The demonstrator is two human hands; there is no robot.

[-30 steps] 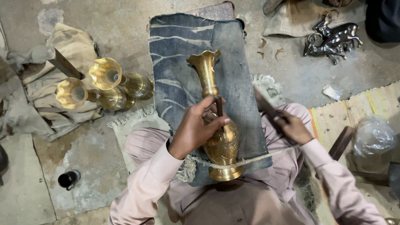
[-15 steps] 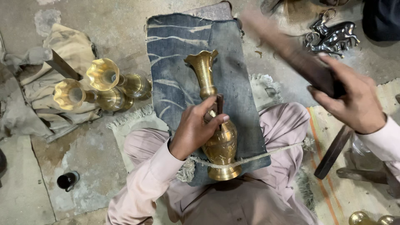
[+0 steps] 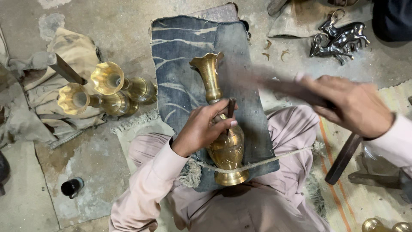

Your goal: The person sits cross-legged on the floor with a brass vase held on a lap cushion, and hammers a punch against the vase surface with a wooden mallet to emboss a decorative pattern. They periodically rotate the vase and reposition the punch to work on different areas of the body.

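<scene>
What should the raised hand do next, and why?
Probably swing down onto the punch. The left hand holds that thin dark tool upright against the brass vase, which lies roped to the padded lap, while the right hand holds a blurred striking tool raised above it.

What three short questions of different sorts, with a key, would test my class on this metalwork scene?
1. True or false: the brass vase lies on a blue-grey cloth over the person's lap.
2. What does the left hand hold against the vase? A) a thin dark punch B) a brush C) a cup
3. How many other brass vases lie on the floor to the person's left?

Key
1. True; a cord crosses its foot.
2. A, the punch. The right hand swings a blurred striking tool.
3. Two, lying on their sides, mouths toward the camera.
</scene>
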